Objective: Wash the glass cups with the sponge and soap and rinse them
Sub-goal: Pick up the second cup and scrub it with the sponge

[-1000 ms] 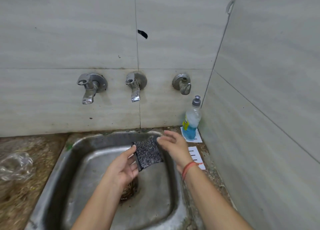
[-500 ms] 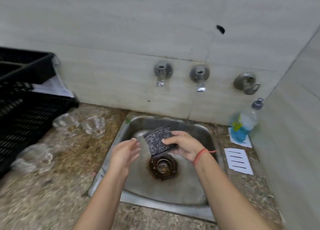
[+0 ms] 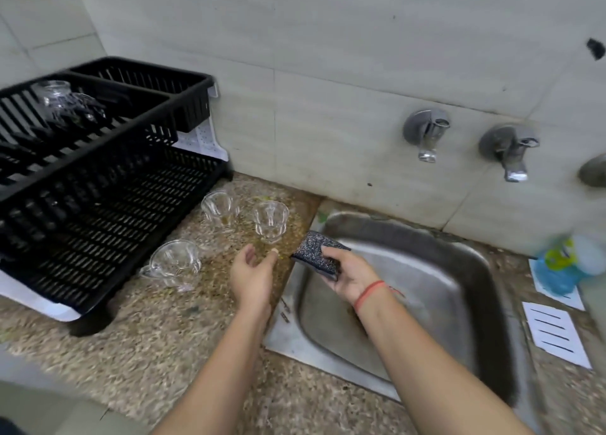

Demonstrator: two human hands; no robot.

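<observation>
Right hand (image 3: 352,272) grip clamped on scrub sponge (image 3: 313,249) at 10 o'clock corner of sink (image 3: 285,329); left hand (image 3: 252,272) grip apart, at 6 o'clock of nearest glass cup (image 3: 270,223)

Just beyond the fingertips of the left hand (image 3: 251,275) stands a glass cup (image 3: 270,220), with a second cup (image 3: 220,210) close on that one's left. Out to this hand's left a third cup (image 3: 173,264) sits just in front of the black dish rack (image 3: 98,185), which walls off that whole side. Bare counter (image 3: 147,336) runs between the hand and the third cup and back toward the person. The right hand (image 3: 352,275), gripping the sponge (image 3: 316,249), hangs over the left edge of the sink (image 3: 442,270); the basin lies open to its right and below. Two taps (image 3: 426,133) jut from the wall well beyond it, and a blurred bottle (image 3: 567,264) stands far to its right.
</observation>
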